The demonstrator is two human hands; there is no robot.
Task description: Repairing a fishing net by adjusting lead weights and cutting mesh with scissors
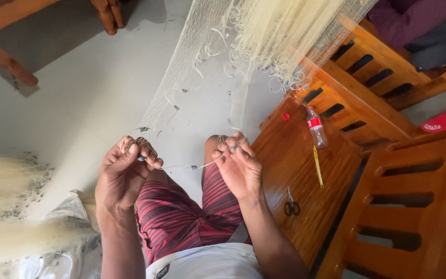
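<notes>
Both hands work a pale fishing net [207, 77] that hangs from twelve o'clock. Left hand [122, 173], at nine o'clock, pinches a small dark sinker on the net's cord [181, 167]. Right hand [238, 165], at centre, grips the same cord between closed fingertips. At three o'clock, a wooden table [285, 155] holds a plastic bottle [316, 127], a yellow netting needle [318, 166] and scissors [291, 204].

The fishing net [207, 67] at 12 o'clock is fine, pale, translucent mesh with small dull grey sinkers. At 3 o'clock the wooden table [290, 170] is varnished, glossy orange-brown; on it lie metal scissors [291, 204] with dark handles and 1 clear plastic bottle [316, 127]. The shorts [181, 212] are striped red cloth, matt; the floor [89, 103] smooth grey
</notes>
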